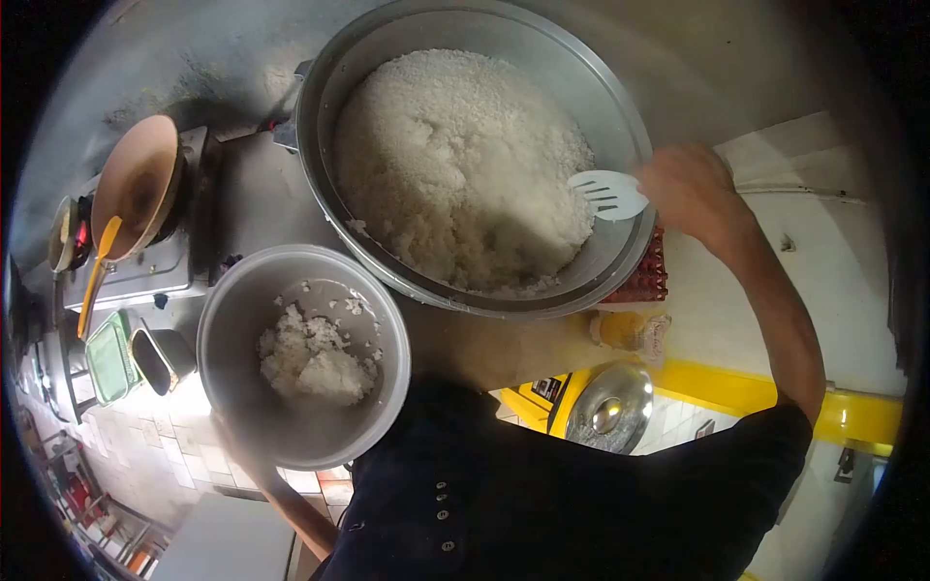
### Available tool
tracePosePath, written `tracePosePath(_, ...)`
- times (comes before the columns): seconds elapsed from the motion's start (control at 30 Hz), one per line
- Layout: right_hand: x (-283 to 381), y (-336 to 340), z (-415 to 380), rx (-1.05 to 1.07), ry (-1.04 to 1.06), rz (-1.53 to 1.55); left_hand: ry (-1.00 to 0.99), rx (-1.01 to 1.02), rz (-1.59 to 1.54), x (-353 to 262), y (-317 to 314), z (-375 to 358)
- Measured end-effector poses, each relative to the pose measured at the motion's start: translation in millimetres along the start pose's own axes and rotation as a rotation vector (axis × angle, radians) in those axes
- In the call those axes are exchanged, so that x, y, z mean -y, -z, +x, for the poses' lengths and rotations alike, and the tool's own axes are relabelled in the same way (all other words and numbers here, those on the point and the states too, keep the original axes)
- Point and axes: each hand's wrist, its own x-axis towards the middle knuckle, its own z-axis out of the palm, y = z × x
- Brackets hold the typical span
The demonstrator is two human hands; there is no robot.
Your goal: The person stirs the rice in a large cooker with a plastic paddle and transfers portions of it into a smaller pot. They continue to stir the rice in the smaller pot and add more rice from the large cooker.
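Gripping a white slotted spatula [607, 193] in our right hand [690, 189] at three o'clock of the big rice pot [620, 107], we cannot tell how our hidden left hand holds the smaller bowl [232, 378].

The person wore a dark navy short-sleeved shirt [581, 494] (small pale buttons [442, 515] ran down its front), arms bare.

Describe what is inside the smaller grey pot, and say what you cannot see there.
The smaller grey pot holds a small clump of white rice, with stray grains stuck to the inner wall. The pot's floor beneath the clump is covered.
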Motion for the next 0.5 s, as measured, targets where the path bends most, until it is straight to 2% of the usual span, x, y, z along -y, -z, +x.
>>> tracePosePath(0.03,0.4,-6.2,1.0,0.009,0.006,-0.004,0.009,0.008,0.002,-4.4,0.5,-1.0)
tracePosePath(0.1,1.6,-17.3,2.8,-0.029,0.037,0.014,0.290,0.106,-0.130,-29.8,2.9,3.3)
tracePosePath(0.13,-2.0,-21.8,6.1,-0.021,0.044,0.015,0.296,0.110,-0.124,-7.9,2.0,2.7)
tracePosePath(0.2,-9.0,-32.0,12.6,0.052,0.033,0.114,-0.243,-0.024,0.108,52.9,2.2,-0.2)
tracePosePath(0.23,-6.1,-39.7,16.6,0.069,0.031,0.118,-0.243,-0.007,0.110,23.6,1.9,0.7)
tracePosePath(0.3,3.3,-54.4,26.4,0.164,-0.088,0.175,0.437,-0.117,-0.426,-71.3,1.7,2.3)
tracePosePath(0.33,7.3,-57.1,27.8,0.171,-0.089,0.174,0.441,-0.111,-0.424,-77.9,2.9,2.8)
tracePosePath(0.4,15.7,-62.7,27.1,0.027,0.024,0.142,0.402,0.076,-0.304,-83.5,5.5,4.3)
tracePosePath(0.5,16.9,-75.3,33.1,-0.017,0.054,0.152,0.378,0.122,-0.204,-30.9,4.5,2.6)
